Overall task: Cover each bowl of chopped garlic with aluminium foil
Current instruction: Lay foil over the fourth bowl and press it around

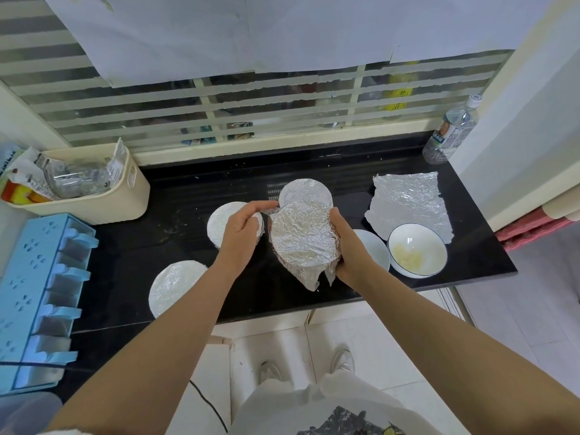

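Fingers of the right hand (346,249) curl round the side of a bowl wrapped in crinkled silver foil (303,243), gripping it lifted and tilted toward the person over the black stone counter (175,199), probably so the loose flaps hanging below its lower edge can be reached. The left hand (243,229) pinches the foil at the bowl's upper rim, fingers narrowed on it, apparently pressing the sheet down tight. Three flat-topped foil-covered bowls (175,287) already stand on the counter, set clear to the left and behind. Just right of the hands sit a white bowl of chopped garlic (417,249) and another white bowl (375,246), both uncovered, with a spare crumpled foil sheet (411,202) lying beside them, ready for use.
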`<action>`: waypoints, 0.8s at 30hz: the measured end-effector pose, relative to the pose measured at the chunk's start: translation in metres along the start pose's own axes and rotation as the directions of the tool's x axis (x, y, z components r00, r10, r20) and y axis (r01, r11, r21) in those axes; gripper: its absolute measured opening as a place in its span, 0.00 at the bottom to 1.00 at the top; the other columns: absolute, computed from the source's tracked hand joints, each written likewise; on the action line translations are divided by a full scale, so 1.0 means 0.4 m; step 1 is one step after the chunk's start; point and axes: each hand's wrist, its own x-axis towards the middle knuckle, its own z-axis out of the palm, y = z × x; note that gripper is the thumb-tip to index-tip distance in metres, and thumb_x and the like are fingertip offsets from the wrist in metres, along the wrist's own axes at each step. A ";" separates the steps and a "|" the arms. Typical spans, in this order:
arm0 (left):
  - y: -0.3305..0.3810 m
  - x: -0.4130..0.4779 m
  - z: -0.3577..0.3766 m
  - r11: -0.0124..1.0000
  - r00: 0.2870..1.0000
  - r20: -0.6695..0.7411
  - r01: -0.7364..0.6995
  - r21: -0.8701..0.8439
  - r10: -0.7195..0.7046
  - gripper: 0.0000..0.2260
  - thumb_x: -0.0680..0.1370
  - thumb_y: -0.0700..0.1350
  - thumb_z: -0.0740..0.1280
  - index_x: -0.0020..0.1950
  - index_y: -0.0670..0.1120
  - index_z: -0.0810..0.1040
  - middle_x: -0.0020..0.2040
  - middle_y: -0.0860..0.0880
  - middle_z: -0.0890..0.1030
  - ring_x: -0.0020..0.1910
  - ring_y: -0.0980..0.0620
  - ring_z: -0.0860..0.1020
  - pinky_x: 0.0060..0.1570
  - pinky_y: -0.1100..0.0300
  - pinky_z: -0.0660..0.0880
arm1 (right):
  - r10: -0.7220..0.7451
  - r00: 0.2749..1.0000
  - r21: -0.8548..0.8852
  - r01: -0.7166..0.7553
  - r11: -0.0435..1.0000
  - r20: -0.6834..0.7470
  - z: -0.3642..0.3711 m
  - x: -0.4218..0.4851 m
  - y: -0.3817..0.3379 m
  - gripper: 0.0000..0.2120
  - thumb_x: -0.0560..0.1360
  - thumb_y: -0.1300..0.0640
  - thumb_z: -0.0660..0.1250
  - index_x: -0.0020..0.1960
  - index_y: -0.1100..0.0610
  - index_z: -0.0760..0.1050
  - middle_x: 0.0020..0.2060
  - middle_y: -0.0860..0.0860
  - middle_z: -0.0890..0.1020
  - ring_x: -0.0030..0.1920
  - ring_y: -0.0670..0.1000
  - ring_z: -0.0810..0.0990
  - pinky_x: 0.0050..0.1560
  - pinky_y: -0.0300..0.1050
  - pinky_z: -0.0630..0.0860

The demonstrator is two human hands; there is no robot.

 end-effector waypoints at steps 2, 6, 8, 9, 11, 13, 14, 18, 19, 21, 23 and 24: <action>0.004 -0.006 0.001 0.999 0.999 0.033 0.045 -0.029 -0.044 0.18 0.78 0.34 0.56 0.58 0.49 0.81 0.53 0.54 0.83 0.50 0.53 0.77 0.50 0.68 0.72 | 0.002 1.000 -0.007 -0.002 1.000 0.011 -0.002 0.001 -0.001 0.24 0.81 0.42 0.57 0.69 0.55 0.72 0.60 0.55 0.82 0.59 0.55 0.81 0.58 0.52 0.78; 0.009 -0.005 0.004 0.986 0.994 0.022 0.109 -0.125 -0.107 0.09 0.82 0.38 0.62 0.55 0.47 0.81 0.53 0.51 0.83 0.56 0.54 0.80 0.57 0.63 0.75 | 0.011 1.000 -0.009 -0.011 1.000 0.027 0.001 -0.003 -0.002 0.23 0.80 0.42 0.57 0.68 0.55 0.72 0.59 0.55 0.82 0.58 0.56 0.82 0.53 0.51 0.80; 0.005 0.001 0.006 0.976 0.990 0.026 0.139 -0.167 -0.137 0.07 0.82 0.39 0.63 0.53 0.45 0.81 0.52 0.47 0.84 0.53 0.50 0.81 0.57 0.59 0.76 | 0.008 1.000 -0.008 -0.008 1.000 0.029 0.002 -0.004 0.001 0.24 0.80 0.42 0.57 0.69 0.55 0.71 0.60 0.55 0.81 0.58 0.56 0.82 0.54 0.51 0.80; 0.002 0.002 0.007 0.973 0.989 0.017 0.146 -0.180 -0.146 0.07 0.82 0.39 0.63 0.53 0.44 0.81 0.50 0.48 0.84 0.52 0.51 0.81 0.56 0.59 0.76 | 0.007 0.999 -0.007 -0.007 1.000 0.032 0.003 -0.005 0.002 0.24 0.80 0.41 0.56 0.69 0.55 0.71 0.60 0.55 0.81 0.59 0.56 0.81 0.54 0.51 0.80; 0.001 0.002 0.013 0.968 0.988 0.001 0.150 -0.202 -0.153 0.07 0.82 0.39 0.62 0.53 0.44 0.80 0.48 0.49 0.83 0.49 0.52 0.81 0.53 0.59 0.77 | 0.004 0.999 -0.010 -0.004 1.000 0.033 0.007 -0.007 0.003 0.24 0.80 0.41 0.56 0.69 0.55 0.71 0.60 0.55 0.82 0.58 0.56 0.82 0.53 0.50 0.80; 0.002 -0.002 0.024 0.951 0.983 0.004 0.181 -0.252 -0.186 0.07 0.83 0.40 0.62 0.53 0.44 0.80 0.47 0.50 0.84 0.48 0.53 0.81 0.50 0.58 0.78 | -0.003 0.999 -0.026 0.003 1.000 0.033 0.011 -0.011 0.004 0.23 0.81 0.41 0.56 0.68 0.55 0.72 0.59 0.55 0.82 0.57 0.55 0.82 0.51 0.49 0.81; 0.003 -0.004 0.030 0.934 0.977 0.007 0.207 -0.291 -0.215 0.07 0.83 0.41 0.62 0.53 0.45 0.80 0.47 0.50 0.84 0.48 0.52 0.82 0.49 0.57 0.79 | -0.008 0.999 -0.035 0.009 0.999 0.035 0.014 -0.013 0.005 0.23 0.81 0.42 0.55 0.68 0.54 0.72 0.58 0.55 0.83 0.57 0.55 0.83 0.51 0.49 0.81; 0.007 -0.010 0.045 0.847 0.951 0.029 0.287 -0.448 -0.307 0.06 0.82 0.40 0.63 0.55 0.45 0.79 0.49 0.49 0.84 0.48 0.51 0.83 0.49 0.55 0.81 | -0.027 0.998 -0.063 0.030 0.998 0.051 0.018 -0.019 0.006 0.22 0.81 0.42 0.55 0.66 0.54 0.73 0.56 0.54 0.83 0.56 0.55 0.83 0.55 0.51 0.79; 0.009 -0.012 0.046 0.827 0.946 0.039 0.301 -0.475 -0.322 0.06 0.82 0.40 0.63 0.56 0.46 0.79 0.49 0.48 0.84 0.48 0.51 0.83 0.48 0.56 0.81 | -0.026 0.998 -0.073 0.029 0.997 0.053 0.020 -0.021 0.005 0.22 0.81 0.42 0.55 0.65 0.54 0.74 0.56 0.55 0.83 0.57 0.56 0.82 0.56 0.52 0.79; 0.012 -0.017 0.049 0.792 0.934 0.053 0.329 -0.514 -0.353 0.07 0.82 0.40 0.63 0.57 0.45 0.79 0.50 0.48 0.85 0.48 0.50 0.84 0.46 0.56 0.82 | -0.025 0.998 -0.092 0.031 0.995 0.063 0.021 -0.022 0.006 0.22 0.81 0.42 0.55 0.66 0.55 0.73 0.57 0.55 0.83 0.57 0.56 0.82 0.60 0.54 0.77; 0.017 -0.016 0.056 0.739 0.909 0.070 0.377 -0.559 -0.411 0.09 0.81 0.41 0.65 0.60 0.42 0.79 0.52 0.46 0.85 0.51 0.47 0.83 0.50 0.52 0.81 | -0.035 0.997 -0.099 0.041 0.994 0.069 0.022 -0.024 0.010 0.22 0.81 0.42 0.55 0.66 0.54 0.73 0.57 0.55 0.83 0.58 0.56 0.82 0.61 0.54 0.77; 0.021 -0.014 0.060 0.694 0.889 0.091 0.410 -0.592 -0.448 0.11 0.80 0.42 0.66 0.62 0.42 0.79 0.54 0.44 0.84 0.54 0.44 0.82 0.54 0.49 0.80 | -0.039 0.997 -0.102 0.045 0.994 0.069 0.022 -0.026 0.010 0.22 0.81 0.42 0.55 0.66 0.54 0.74 0.57 0.55 0.83 0.57 0.55 0.82 0.60 0.53 0.77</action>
